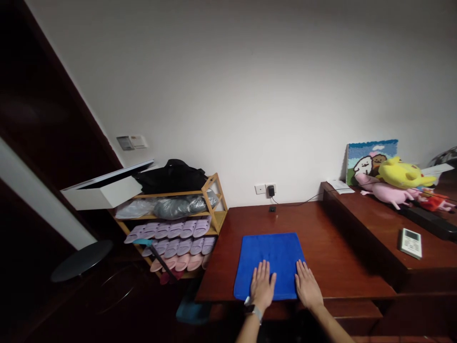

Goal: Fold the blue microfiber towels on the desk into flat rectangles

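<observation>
As both forearms reach in from the bottom of the view, the two hands lie palm down at a blue cloth (271, 247) spread on a reddish-brown table (342, 267). The left hand (262, 289) rests flat on the near part of the cloth, its back turned up and its fingers pointing away from the person. Those four fingers are straight and only slightly apart, while the thumb stands out to the right. A watch (256, 312) circles the left wrist, and a small white tag (247, 300) shows just beside it at the cloth's near left corner.

The right hand (310, 289) lies at the cloth's right edge, also back up, its forearm slanting in from the lower right so that the fingers point forward and a little left. Its fingers are straight and close together, with the thumb on the side toward the cloth. A strip of blue shows between the two hands. Roughly square and mostly flat, the cloth reaches close to the table's front edge.

Beyond it, a black plug (271, 190) sits in the wall; to the left stands a wooden rack (218, 220) holding slippers (174, 229), and to the right plush toys (402, 172) lie on a raised surface (378, 233).
</observation>
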Demonstrator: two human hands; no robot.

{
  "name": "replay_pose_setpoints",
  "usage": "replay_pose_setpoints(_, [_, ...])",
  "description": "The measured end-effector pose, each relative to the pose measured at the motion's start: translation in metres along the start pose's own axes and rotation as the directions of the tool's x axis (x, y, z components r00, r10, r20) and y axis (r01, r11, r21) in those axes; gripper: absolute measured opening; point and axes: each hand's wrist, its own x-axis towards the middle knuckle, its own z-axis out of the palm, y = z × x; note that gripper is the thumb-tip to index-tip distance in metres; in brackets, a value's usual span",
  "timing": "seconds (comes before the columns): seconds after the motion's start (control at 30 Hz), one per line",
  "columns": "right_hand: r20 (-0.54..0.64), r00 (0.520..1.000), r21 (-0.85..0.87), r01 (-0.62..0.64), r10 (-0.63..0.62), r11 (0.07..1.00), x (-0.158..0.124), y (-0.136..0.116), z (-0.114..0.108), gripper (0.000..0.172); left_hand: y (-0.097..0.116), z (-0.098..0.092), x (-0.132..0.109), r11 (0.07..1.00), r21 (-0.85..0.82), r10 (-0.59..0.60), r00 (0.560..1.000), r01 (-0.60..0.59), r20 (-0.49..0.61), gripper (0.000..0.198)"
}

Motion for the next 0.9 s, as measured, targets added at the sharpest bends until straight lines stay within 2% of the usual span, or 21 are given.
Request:
replay_pose_setpoints(0.1, [0.017,1.0,-0.011,-0.018,0.018,1.0,-0.001,-0.002,-0.001,0.067,-0.049,-0.015,-0.016,0.98,0.079,-0.183,0.983,0.184,-0.014,0.068])
replay_pose_setpoints(0.2, [0.043,0.999,-0.047,-0.027,0.029,0.999,-0.002,-0.003,-0.003,0.068,-0.077,-0.021,-0.028,0.968,0.079,-0.237,0.971,0.237,-0.018,0.066])
replay_pose_setpoints(0.33, [0.051,0.998,-0.085,-0.02,0.024,0.996,0.009,-0.002,-0.016,0.068,-0.082,-0.018,-0.033,0.973,0.06,-0.22,0.975,0.221,-0.024,0.065])
replay_pose_setpoints(0.5, [0.075,0.997,-0.073,-0.014,0.02,0.997,0.04,-0.003,-0.037,0.068,-0.079,-0.02,-0.034,0.976,0.056,-0.21,0.977,0.211,-0.019,0.066])
replay_pose_setpoints(0.63, [0.102,0.995,-0.048,0.01,-0.005,0.999,0.053,-0.001,-0.03,0.068,-0.085,-0.029,-0.035,0.974,0.085,-0.214,0.976,0.211,0.029,0.07])
replay_pose_setpoints(0.7, [0.1,0.995,-0.029,0.02,-0.017,0.999,0.053,0.001,-0.021,0.068,-0.083,-0.035,-0.028,0.969,0.118,-0.218,0.976,0.215,0.007,0.072])
replay_pose_setpoints(0.77, [0.094,0.995,-0.025,0.024,-0.021,0.999,0.053,0.004,-0.015,0.069,-0.068,-0.038,-0.015,0.97,0.13,-0.199,0.978,0.205,-0.057,0.072])
replay_pose_setpoints(0.83, [0.088,0.996,-0.034,0.024,-0.021,0.999,0.053,0.005,-0.012,0.069,-0.039,-0.036,0.004,0.986,0.096,-0.125,0.986,0.136,-0.109,0.07])
replay_pose_setpoints(0.9, [0.088,0.996,-0.043,0.024,-0.02,0.999,0.053,0.007,-0.012,0.069,0.0,-0.027,0.026,1.0,0.028,0.014,0.993,-0.01,-0.118,0.067])
